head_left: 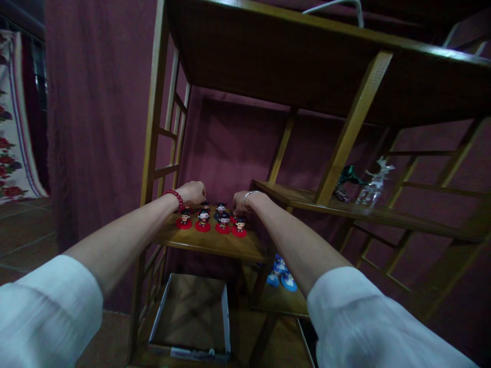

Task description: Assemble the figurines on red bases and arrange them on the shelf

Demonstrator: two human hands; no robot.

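Observation:
Small black-haired figurines on red round bases stand in two rows on a wooden shelf (215, 243). The front row has a figurine at the left (184, 218), two figurines in the middle, one of them with closed eyes (224, 221), and a figurine at the right end (240, 225). My left hand (193, 192), with a red bead bracelet, is curled over the back row at the left; its fingertips are hidden. At the back right, my right hand (241, 202), with a silver bangle, has its fingers closed down around a mostly hidden figurine with red at its foot.
An open shallow cardboard box (194, 312) lies below. Blue-based figurines (287, 281) stand on a lower shelf. A higher shelf (299, 197) at the right bears a clear deer ornament (376, 184). A slanting wooden post (353, 128) and the lattice side (169, 130) frame the space.

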